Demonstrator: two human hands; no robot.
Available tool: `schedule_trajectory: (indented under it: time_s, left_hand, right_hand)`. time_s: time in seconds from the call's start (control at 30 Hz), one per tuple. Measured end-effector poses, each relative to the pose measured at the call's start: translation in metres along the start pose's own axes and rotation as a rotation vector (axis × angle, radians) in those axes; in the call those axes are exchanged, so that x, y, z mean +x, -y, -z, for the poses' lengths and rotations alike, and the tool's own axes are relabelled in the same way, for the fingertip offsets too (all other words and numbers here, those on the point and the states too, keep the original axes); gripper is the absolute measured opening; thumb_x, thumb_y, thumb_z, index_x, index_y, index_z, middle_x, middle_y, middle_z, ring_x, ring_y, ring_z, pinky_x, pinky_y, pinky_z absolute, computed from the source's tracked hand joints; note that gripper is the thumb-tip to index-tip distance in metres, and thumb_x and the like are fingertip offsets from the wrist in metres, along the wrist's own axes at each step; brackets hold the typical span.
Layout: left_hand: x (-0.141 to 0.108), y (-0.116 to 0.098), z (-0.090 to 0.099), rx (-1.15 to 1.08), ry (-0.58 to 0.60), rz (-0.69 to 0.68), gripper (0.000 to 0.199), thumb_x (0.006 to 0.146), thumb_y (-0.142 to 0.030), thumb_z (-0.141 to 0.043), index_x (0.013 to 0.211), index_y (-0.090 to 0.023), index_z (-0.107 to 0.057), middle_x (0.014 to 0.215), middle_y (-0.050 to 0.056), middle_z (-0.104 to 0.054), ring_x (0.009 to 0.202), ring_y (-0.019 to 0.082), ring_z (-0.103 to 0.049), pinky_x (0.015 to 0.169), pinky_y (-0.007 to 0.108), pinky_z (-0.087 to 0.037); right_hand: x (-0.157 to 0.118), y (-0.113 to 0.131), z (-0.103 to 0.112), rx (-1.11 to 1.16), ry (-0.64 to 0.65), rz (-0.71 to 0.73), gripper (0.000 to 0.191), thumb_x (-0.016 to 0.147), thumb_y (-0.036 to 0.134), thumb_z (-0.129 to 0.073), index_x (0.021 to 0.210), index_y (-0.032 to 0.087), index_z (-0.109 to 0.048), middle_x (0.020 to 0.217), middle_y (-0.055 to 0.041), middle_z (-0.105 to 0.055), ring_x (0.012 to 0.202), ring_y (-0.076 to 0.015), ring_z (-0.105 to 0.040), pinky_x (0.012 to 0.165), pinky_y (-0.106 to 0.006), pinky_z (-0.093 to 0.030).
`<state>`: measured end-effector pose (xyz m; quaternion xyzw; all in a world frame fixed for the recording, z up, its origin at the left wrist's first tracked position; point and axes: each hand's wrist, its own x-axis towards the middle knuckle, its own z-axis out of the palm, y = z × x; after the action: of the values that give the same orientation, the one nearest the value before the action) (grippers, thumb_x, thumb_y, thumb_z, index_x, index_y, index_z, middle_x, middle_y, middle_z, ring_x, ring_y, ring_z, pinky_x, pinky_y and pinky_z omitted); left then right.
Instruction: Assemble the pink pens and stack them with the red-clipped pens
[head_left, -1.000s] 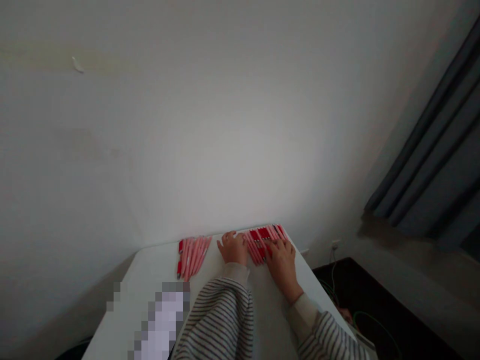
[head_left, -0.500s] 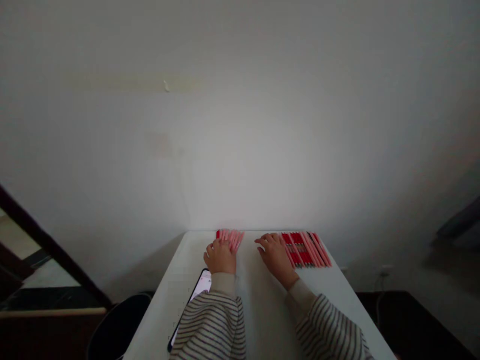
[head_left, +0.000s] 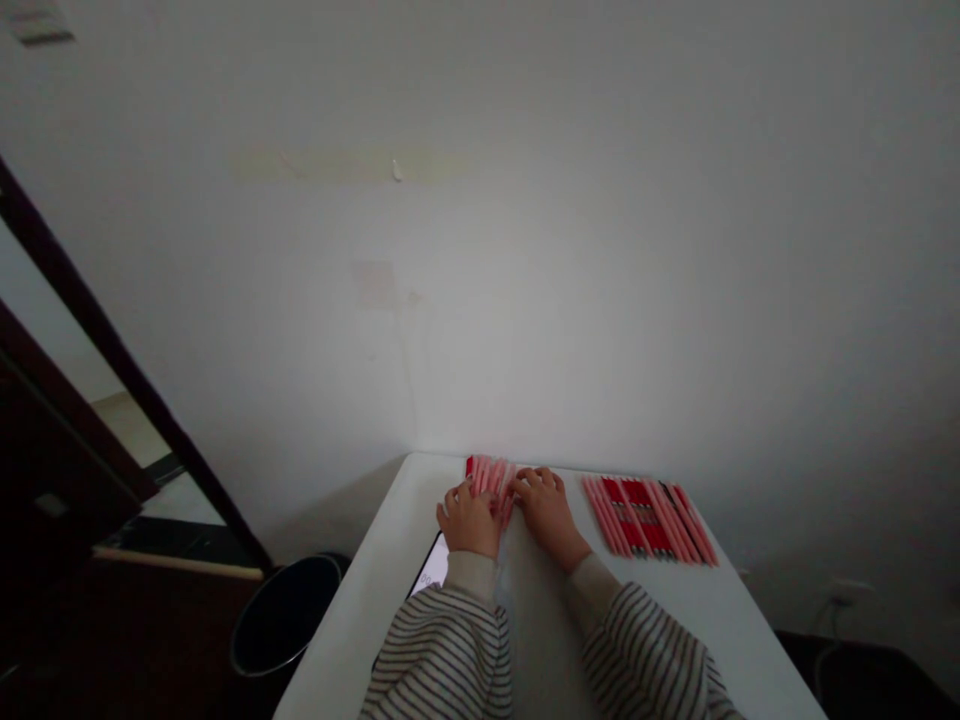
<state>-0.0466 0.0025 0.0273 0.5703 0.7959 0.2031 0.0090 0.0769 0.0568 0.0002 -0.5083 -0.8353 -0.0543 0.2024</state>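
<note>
Head view: my half-curled left hand point(head_left: 470, 522) covers the far-left pens point(head_left: 489, 472), my loosely bent right hand point(head_left: 551, 515) at their right edge; grips unclear; gentle pressure should prevent rolling.

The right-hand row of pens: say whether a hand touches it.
No, the left hand and right hand are both at the left bundle, with bare table between them and that row.

Left hand point(head_left: 470, 522) on bunched pink pens point(head_left: 489, 472)
</note>
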Motion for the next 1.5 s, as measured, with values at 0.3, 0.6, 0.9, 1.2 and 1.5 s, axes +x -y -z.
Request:
schedule_trajectory:
  time_s: [0.3, 0.6, 0.9, 1.2, 1.5]
  left_hand:
    - [-0.001, 0.0, -0.005, 0.002, 0.024, 0.006, 0.018, 0.077, -0.037, -0.057, 0.086, -0.031, -0.071, 0.129, 0.003, -0.056, 0.117, 0.026, -0.044, 0.095, 0.046, -0.035]
    - [-0.003, -0.007, -0.013, -0.069, 0.03, -0.041, 0.014, 0.075, -0.037, -0.061, 0.086, -0.037, -0.07, 0.127, 0.0, -0.055, 0.121, 0.026, -0.04, 0.104, 0.06, -0.025]
    - [-0.008, -0.041, -0.018, -0.176, 0.005, -0.223, 0.011, 0.075, -0.038, -0.063, 0.082, -0.035, -0.071, 0.123, -0.002, -0.06, 0.127, 0.028, -0.037, 0.107, 0.063, -0.019]
    - [-0.029, -0.064, -0.051, -0.186, -0.087, -0.321, 0.018, 0.085, -0.035, -0.049, 0.09, -0.034, -0.066, 0.124, -0.002, -0.059, 0.129, 0.025, -0.035, 0.109, 0.059, -0.016]
    - [-0.04, -0.055, -0.054, -0.167, -0.005, -0.308, 0.02, 0.086, -0.037, -0.047, 0.095, -0.038, -0.065, 0.121, -0.006, -0.063, 0.13, 0.027, -0.033, 0.106, 0.065, -0.009]
  right_hand:
    - [-0.009, -0.013, 0.009, 0.067, 0.037, 0.039, 0.019, 0.089, 0.023, -0.051, 0.097, 0.032, -0.065, 0.105, 0.0021, -0.063, 0.109, -0.0177, -0.044, 0.095, -0.034, -0.029]
    - [-0.022, -0.027, 0.018, 0.021, -0.033, -0.02, 0.02, 0.089, 0.022, -0.05, 0.095, 0.029, -0.067, 0.107, -0.0015, -0.062, 0.108, -0.0186, -0.044, 0.092, -0.033, -0.03]
    - [-0.046, -0.056, 0.038, 0.007, -0.157, -0.173, 0.021, 0.091, 0.024, -0.046, 0.097, 0.027, -0.066, 0.105, -0.0021, -0.064, 0.108, -0.0201, -0.043, 0.094, -0.035, -0.029]
    - [-0.09, -0.079, 0.035, 0.022, -0.241, -0.276, 0.026, 0.09, 0.024, -0.049, 0.111, 0.029, -0.064, 0.105, -0.0036, -0.063, 0.107, -0.0209, -0.043, 0.094, -0.035, -0.031]
    - [-0.1, -0.091, 0.023, 0.066, -0.339, -0.102, 0.022, 0.086, 0.017, -0.052, 0.098, 0.026, -0.068, 0.099, -0.0032, -0.067, 0.107, -0.0244, -0.045, 0.095, -0.043, -0.031]
